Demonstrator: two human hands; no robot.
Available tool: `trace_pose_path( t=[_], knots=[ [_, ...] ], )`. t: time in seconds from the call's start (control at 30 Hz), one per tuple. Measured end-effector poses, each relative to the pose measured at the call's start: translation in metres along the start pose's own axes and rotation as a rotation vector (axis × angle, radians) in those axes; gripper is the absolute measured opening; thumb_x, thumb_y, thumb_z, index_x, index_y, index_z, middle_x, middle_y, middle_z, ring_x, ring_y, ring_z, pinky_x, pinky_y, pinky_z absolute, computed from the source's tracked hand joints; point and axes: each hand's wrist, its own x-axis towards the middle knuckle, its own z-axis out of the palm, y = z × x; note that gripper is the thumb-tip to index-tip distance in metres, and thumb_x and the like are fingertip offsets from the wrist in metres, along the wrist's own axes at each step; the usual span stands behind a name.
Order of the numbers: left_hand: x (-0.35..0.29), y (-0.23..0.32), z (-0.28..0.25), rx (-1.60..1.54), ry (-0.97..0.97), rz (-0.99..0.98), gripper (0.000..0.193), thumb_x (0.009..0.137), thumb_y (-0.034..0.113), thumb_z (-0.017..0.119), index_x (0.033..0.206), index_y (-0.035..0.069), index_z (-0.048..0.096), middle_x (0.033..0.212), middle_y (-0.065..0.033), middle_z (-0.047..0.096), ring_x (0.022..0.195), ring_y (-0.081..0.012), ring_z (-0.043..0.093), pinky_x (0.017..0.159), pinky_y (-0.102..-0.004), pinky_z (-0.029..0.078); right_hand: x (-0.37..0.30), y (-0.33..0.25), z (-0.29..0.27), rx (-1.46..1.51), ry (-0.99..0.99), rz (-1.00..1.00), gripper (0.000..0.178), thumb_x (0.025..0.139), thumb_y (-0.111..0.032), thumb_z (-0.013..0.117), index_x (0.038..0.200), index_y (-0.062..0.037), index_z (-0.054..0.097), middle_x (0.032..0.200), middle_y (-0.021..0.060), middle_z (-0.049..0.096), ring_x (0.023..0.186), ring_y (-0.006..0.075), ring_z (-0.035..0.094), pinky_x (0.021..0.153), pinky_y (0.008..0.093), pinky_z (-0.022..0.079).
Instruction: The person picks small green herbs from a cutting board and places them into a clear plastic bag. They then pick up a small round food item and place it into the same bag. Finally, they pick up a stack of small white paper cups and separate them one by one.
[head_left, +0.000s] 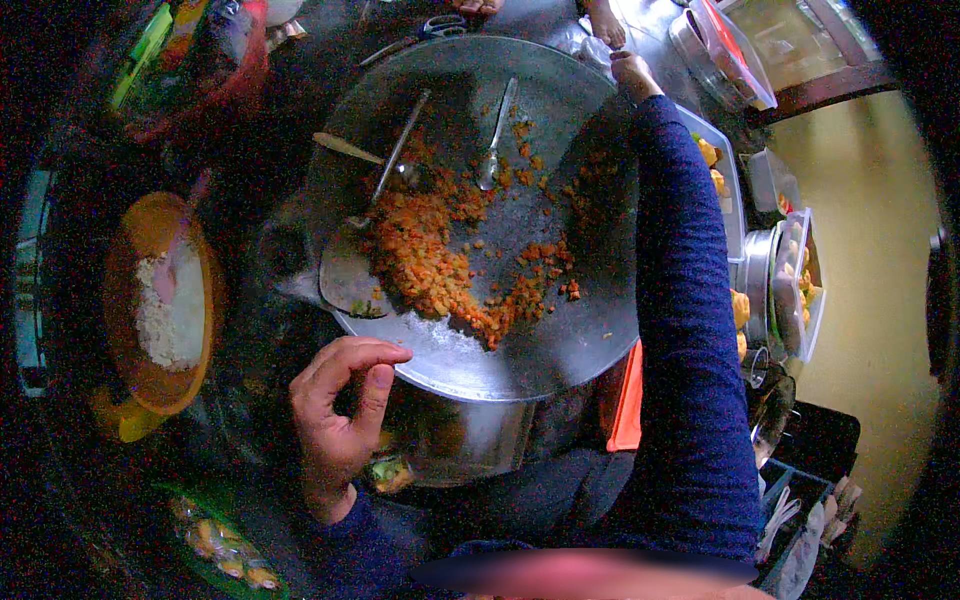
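A large round metal tray [560, 350] lies in front of me, with diced orange vegetable filling [425, 255] heaped on its left and middle. My left hand [340, 405] is at the tray's near left rim, fingers bent in a loose curve, thumb apart from them, nothing visible between. White flour [440, 335] is spread on the rim beside it. My right arm stretches past the tray's right side; my right hand [635, 75] is closed next to a clear plastic bag [585, 42] at the far right. What its fingers hold is hidden. Two metal spoons [488, 165] [402, 145] rest in the tray.
A wooden-handled utensil [345, 148] and a flat scraper-like piece [350, 275] lie at the tray's left. Left stands an orange bowl [125, 330] of flour. Scissors [440, 27] lie beyond the tray. Containers of golden pieces [805, 285] stand right. A bare foot [606, 25] shows far off.
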Motion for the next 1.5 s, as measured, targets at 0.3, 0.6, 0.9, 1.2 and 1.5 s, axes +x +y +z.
trace_pose_path(
  t=[0.3,0.6,0.9,1.2,1.5],
  knots=[
    [0.002,0.005,0.01,0.018,-0.055,0.002,0.007,0.086,0.006,0.061,0.089,0.003,0.067,0.089,-0.0102,0.068,0.086,-0.0234,0.066,0.079,-0.0318,0.05,-0.009,-0.013,0.004,-0.19,-0.132,-0.152,0.039,0.083,-0.021,0.062,0.119,-0.0077,0.059,0.084,0.0051,0.061,0.072,0.017,0.057,0.06,0.033,0.045],
    [0.007,-0.015,0.015,0.091,-0.049,-0.067,0.007,0.086,0.007,0.062,0.089,0.003,0.067,0.088,-0.0098,0.068,0.084,-0.0233,0.065,0.077,-0.0321,0.05,-0.008,-0.032,0.01,-0.552,-0.074,-0.223,0.05,0.076,-0.043,0.067,0.113,-0.0107,0.064,0.108,0.0162,0.065,0.099,0.0312,0.063,0.081,0.0422,0.05],
    [0.014,-0.029,0.012,-0.056,-0.009,-0.176,0.007,0.087,0.007,0.06,0.088,0.003,0.067,0.088,-0.0085,0.068,0.083,-0.0194,0.064,0.075,-0.0288,0.048,-0.08,-0.069,-0.019,-0.075,0.467,0.17,0.108,0.062,-0.056,0.076,0.141,-0.0003,0.029,0.13,0.0276,0.049,0.117,0.0369,0.053,0.101,0.0395,0.041],
    [0.017,-0.033,0.019,0.029,-0.024,-0.146,0.008,0.087,0.009,0.061,0.09,0.004,0.066,0.089,-0.0078,0.068,0.082,-0.0185,0.064,0.074,-0.0281,0.047,-0.11,-0.086,-0.039,0.928,0.153,-0.095,0.083,0.076,-0.02,0.079,0.14,-0.0017,0.029,0.121,0.0166,0.054,0.102,0.0264,0.063,0.075,0.0353,0.059],
    [0.017,-0.036,0.026,-0.049,-0.019,-0.102,0.009,0.089,0.013,0.061,0.093,0.007,0.067,0.088,-0.0028,0.07,0.078,-0.0122,0.063,0.064,-0.0258,0.042,-0.233,-0.13,-0.127,0.716,0.08,-0.349,0.069,0.08,-0.027,0.073,0.135,-0.0023,0.04,0.13,0.0163,0.048,0.119,0.0268,0.05,0.095,0.04,0.047]
  ],
)
